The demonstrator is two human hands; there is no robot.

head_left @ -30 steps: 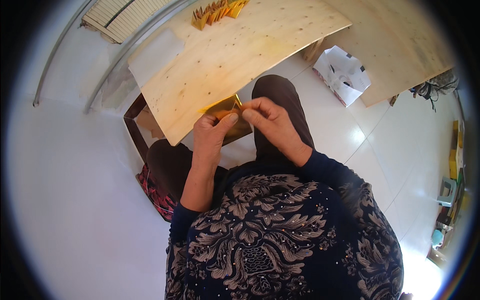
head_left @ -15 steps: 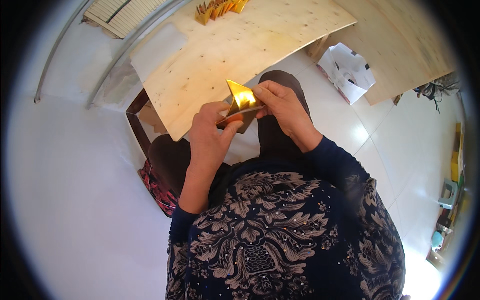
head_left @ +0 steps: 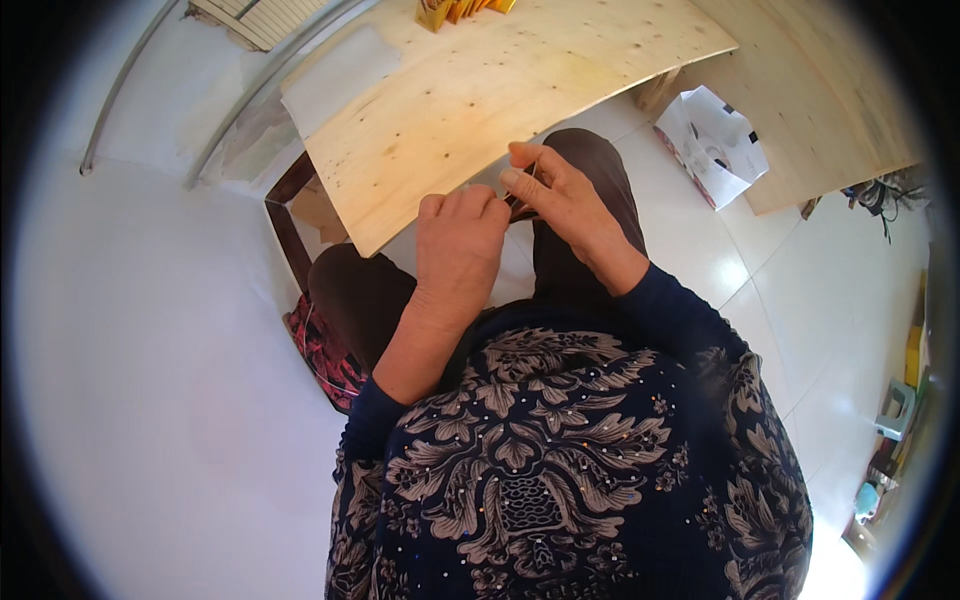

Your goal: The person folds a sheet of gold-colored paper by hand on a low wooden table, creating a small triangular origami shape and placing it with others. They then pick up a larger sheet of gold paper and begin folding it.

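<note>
A folded piece of gold foil paper [head_left: 519, 207] is between my hands above my lap, just off the near edge of the plywood table. Only a dark, thin part of it shows. My left hand [head_left: 458, 240] is curled over its left side with the back of the hand up, hiding the fingertips. On the right side, my right hand [head_left: 567, 205] pinches the piece between thumb and bent fingers. Farther off on the plywood table [head_left: 480, 110] stands a row of similar gold folded pieces [head_left: 462, 12], cut off by the picture's top.
A white paper bag [head_left: 712, 150] stands open on the tiled floor to the right, beside another wooden board [head_left: 820, 110]. A red and black patterned cloth item [head_left: 325, 360] lies by my left knee. Pipes run along the white wall at left.
The gold piece has turned from showing its bright pointed face to being mostly hidden. My left hand has rolled over it and moved right; my right hand's fingers have lifted and shifted.
</note>
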